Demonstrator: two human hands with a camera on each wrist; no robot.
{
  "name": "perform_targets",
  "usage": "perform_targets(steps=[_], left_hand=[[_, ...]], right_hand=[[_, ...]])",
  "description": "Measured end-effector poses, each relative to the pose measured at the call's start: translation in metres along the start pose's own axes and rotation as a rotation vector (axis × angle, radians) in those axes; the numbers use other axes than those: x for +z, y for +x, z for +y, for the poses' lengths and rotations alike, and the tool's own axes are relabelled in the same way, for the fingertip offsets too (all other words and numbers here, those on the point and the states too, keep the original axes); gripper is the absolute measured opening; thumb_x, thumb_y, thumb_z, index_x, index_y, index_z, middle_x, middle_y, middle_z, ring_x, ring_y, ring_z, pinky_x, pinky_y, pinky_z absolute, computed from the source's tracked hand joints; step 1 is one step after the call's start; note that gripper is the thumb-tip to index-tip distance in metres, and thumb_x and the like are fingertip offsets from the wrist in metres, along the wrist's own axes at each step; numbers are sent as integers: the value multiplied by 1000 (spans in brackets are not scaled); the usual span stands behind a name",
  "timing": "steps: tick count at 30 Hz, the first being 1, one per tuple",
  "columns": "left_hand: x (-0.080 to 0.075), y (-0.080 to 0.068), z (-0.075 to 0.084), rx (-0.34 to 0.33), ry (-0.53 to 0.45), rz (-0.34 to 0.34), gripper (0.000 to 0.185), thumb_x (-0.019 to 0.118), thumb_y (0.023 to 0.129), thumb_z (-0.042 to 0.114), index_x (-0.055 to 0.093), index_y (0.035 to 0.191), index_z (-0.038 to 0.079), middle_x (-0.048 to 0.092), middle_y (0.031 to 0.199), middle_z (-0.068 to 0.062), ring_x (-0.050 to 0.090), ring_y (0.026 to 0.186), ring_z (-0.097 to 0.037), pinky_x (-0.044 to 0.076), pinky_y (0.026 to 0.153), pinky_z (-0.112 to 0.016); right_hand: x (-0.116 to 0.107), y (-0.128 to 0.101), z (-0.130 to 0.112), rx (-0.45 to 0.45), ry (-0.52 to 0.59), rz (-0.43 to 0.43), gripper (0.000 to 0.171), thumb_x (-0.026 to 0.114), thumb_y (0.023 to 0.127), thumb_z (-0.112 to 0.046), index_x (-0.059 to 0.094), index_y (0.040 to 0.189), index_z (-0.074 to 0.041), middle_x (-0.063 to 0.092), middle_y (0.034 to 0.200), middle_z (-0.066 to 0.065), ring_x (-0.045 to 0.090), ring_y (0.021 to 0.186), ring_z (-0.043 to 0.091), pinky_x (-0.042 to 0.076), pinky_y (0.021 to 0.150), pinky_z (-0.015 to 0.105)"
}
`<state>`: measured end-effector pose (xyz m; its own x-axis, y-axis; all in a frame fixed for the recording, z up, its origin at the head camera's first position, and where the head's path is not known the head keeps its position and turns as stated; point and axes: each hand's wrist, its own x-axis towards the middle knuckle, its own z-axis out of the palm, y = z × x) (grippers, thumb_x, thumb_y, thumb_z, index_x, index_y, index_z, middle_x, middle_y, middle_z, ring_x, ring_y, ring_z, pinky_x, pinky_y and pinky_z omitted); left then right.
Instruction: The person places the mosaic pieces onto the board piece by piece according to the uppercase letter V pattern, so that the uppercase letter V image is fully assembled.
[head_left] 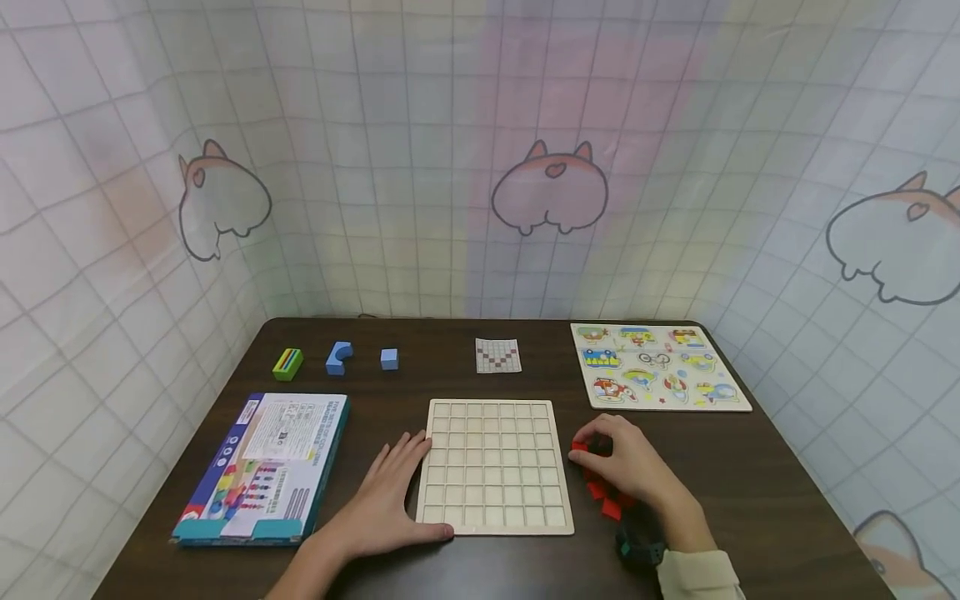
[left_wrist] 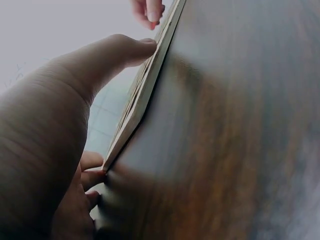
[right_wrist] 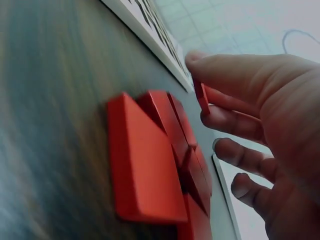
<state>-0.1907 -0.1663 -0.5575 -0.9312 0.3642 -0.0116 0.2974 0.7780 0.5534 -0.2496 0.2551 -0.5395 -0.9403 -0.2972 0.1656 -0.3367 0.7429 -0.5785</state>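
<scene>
The right hand [head_left: 626, 462] pinches one small red tile [right_wrist: 202, 97] between thumb and forefinger, its grip closed on that tile, just right of the wooden grid board [head_left: 491, 467]. Under this hand a pile of red tiles [right_wrist: 155, 160] lies on the dark tabletop [head_left: 750, 492], beside the board's right edge. The left hand [head_left: 386, 496] rests flat, fingers straight and holding nothing, thumb touching the board's left edge. Left of the board lies a colourful box [head_left: 262, 467]. Behind the board sit a small pattern card [head_left: 497, 356], two blue blocks [head_left: 339, 358], a green block [head_left: 287, 364], and, to the right, a picture puzzle [head_left: 656, 367].
</scene>
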Motion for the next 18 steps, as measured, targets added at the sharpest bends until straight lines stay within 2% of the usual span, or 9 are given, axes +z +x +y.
perform_targets(steps=[4,9,14,18], left_hand=[[-2,2,2,-2,2,-2,137,80,75,90,28,178,17,23,187,-6,14,176,-35,8,141,-66],[-1,4,2,3,10,-3,137,79,75,92,27,178,18,21,188,-4,13,176,-34,7,141,-66],[-2,2,1,3,1,-3,138,79,74,92,27,178,18,21,188,-4,13,176,-34,7,141,-66],[-2,0,2,1,2,-5,137,80,75,91,28,178,17,22,187,-5,13,176,-34,8,141,-67]], right_hand=[[-2,0,-16,-21,5,-19,16,90,96,-38,79,107,-33,72,104,-19,63,109,12,59,101,46],[3,-1,-39,-65,2,-48,16,90,96,-37,79,106,-32,72,104,-20,61,105,9,59,96,38],[14,-4,-63,-155,34,-76,17,90,96,-38,79,105,-29,71,100,-16,59,99,17,54,84,30],[26,-4,-80,-253,67,-79,18,91,95,-40,79,101,-27,70,95,-15,58,96,18,52,81,27]])
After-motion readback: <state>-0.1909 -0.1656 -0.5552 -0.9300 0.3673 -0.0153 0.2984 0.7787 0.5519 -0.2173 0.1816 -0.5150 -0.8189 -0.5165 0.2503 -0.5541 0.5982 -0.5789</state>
